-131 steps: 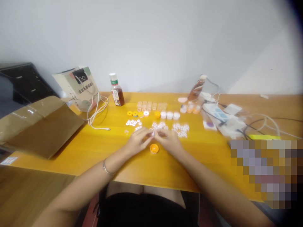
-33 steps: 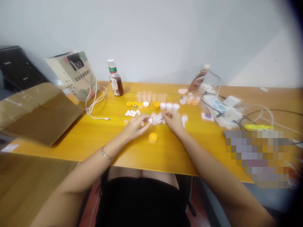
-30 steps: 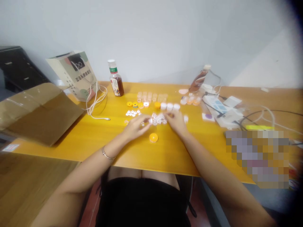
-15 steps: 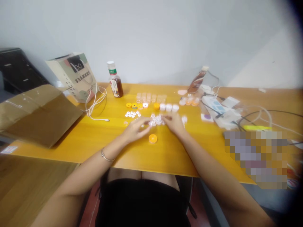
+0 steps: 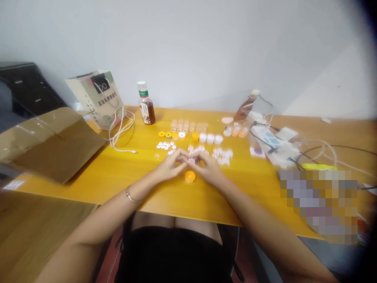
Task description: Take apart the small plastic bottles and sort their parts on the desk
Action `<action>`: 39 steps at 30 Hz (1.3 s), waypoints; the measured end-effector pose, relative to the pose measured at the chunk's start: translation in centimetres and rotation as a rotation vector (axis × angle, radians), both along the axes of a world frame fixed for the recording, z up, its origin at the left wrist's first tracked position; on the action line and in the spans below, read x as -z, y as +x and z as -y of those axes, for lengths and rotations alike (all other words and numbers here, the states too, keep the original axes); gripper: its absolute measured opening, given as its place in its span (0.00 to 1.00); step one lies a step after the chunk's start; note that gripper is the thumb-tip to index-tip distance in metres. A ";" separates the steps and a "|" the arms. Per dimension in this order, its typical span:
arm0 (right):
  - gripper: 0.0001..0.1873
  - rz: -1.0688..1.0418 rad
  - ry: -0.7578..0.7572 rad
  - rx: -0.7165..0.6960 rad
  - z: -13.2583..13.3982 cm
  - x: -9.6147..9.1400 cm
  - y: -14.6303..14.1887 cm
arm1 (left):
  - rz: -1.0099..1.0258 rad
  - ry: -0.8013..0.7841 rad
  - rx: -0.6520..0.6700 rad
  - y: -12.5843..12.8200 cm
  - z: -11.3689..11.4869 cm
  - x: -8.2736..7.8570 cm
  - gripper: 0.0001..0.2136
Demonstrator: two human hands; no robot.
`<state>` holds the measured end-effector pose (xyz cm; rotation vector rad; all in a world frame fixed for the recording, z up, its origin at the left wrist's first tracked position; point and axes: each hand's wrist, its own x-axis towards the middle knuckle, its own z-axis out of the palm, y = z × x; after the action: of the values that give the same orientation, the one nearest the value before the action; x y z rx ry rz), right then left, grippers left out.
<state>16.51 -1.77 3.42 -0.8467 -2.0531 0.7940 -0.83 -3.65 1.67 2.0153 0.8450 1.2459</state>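
Fingertips of my left hand (image 5: pixel 171 165) and my right hand (image 5: pixel 209 167) meet in a pinch over the table. Both hands are closed; whatever sits between the fingertips is too small and hidden to name. Just below them, on the wood, lies a round orange cap-like piece (image 5: pixel 190 176). Behind the fingers spreads a heap of small white openwork pieces (image 5: pixel 199 149), with a second heap of small white pieces (image 5: pixel 223 156) to its right. White discs with raised centres (image 5: pixel 165 145) lie beyond my left hand.
Farther back stand rows of clear cups (image 5: pixel 186 126), orange and white rings (image 5: pixel 175 135) and white caps (image 5: pixel 210 138). Two drink bottles (image 5: pixel 146 108) (image 5: pixel 246 106) stand near the wall. At left are a cardboard box (image 5: pixel 59 149), a paper bag (image 5: pixel 106 104) and a white cable (image 5: pixel 118 137); at right, a power strip (image 5: pixel 272 141).
My right hand has drawn back from the heap of white openwork pieces, and its fingertips have come together with those of my left hand. The view has shifted slightly.
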 end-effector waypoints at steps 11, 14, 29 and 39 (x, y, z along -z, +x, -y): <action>0.09 -0.046 0.029 0.020 0.7 -0.7 0.1 | -0.327 -0.023 -0.049 -0.4 -0.1 -0.6 0.12; 0.09 -0.036 -0.009 -0.019 0.8 -0.8 0.2 | -0.316 0.000 -0.042 -0.4 0.1 -0.7 0.11; 0.11 -0.192 -0.255 -0.040 0.4 -0.3 -0.4 | -0.288 -0.158 -0.051 -0.4 -0.2 -0.1 0.13; 0.12 -0.223 -0.306 -0.072 -0.2 0.1 -0.4 | -0.162 -0.278 0.029 -0.5 -0.3 -0.5 0.12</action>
<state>16.09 -1.60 3.32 -0.8096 -1.7995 1.2090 -1.33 -3.32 2.19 1.9116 1.0025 0.9021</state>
